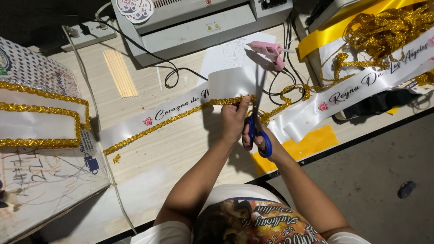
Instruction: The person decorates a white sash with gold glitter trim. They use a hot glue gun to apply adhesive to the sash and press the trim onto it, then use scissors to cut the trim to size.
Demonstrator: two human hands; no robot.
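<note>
- White satin sash [181, 106] with gold glitter trim [181, 116] along its lower edge lies flat across the pale wooden table [181, 149], its right end lifted where the hands meet.
- Left hand [234, 121] pinches that raised end at the trim, thumb on top, fingers clenched around the fabric.
- Right hand [257, 138] grips the blue-handled scissors [258, 113], fingers through the loops, blades pointing up across the sash.
- To cut well, the judgement is that the fabric should stay taut and the blades square to the trim, so the edge comes out straight.
- Just beyond lies a pink glue gun [271, 52] on a white paper sheet [235, 52], with black cords looping beside it.
- Further right, a second white lettered sash [361, 86] and a tangle of loose gold trim [384, 31] lie on the table.
- At the back stands a grey laminating machine [199, 22]; thin wooden sticks [120, 72] lie to its left.
- Whether the blades are parted or closed is hard to make out, and the sash end behind the hand is hidden.
</note>
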